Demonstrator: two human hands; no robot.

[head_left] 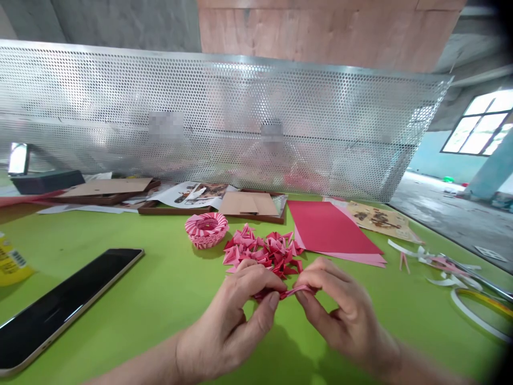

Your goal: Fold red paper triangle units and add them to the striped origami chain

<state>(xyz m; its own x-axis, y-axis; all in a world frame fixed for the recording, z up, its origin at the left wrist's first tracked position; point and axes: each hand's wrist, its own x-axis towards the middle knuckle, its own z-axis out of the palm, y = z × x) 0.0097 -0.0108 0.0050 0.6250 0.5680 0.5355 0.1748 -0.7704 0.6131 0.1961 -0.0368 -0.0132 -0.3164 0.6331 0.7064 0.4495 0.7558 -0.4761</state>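
The left hand [240, 315] and right hand [344, 310] met low over the green table [160, 299], each pinching a folded paper strip [294, 290] between thumb and fingers, apparently so that 2 opposed grips steadied it; whether it was 1 piece or 2 joined, I couldn't tell. At 9 o'clock from the hands lay a phone [68, 302], set well apart and out of the left arm's way. At 3 o'clock a white-and-yellow ring [473, 318] and, just beyond, paper scraps [452, 280] cluttered that side.

Just past the fingertips, between 11 and 12 o'clock, sat a heap of folded pieces [262, 247], probably there for short reaches; the left hand hid part of its near edge. At 11 o'clock, near the heap, a round pink bowl [206, 240] stood upright. At 1 o'clock a red sheet [332, 227] lay over pink paper [348, 258]. Farther, around 11, shallow brown frames [172, 210] held boards [248, 204]. Behind, at 12, a perforated metal panel [224, 128] blocked the far side.
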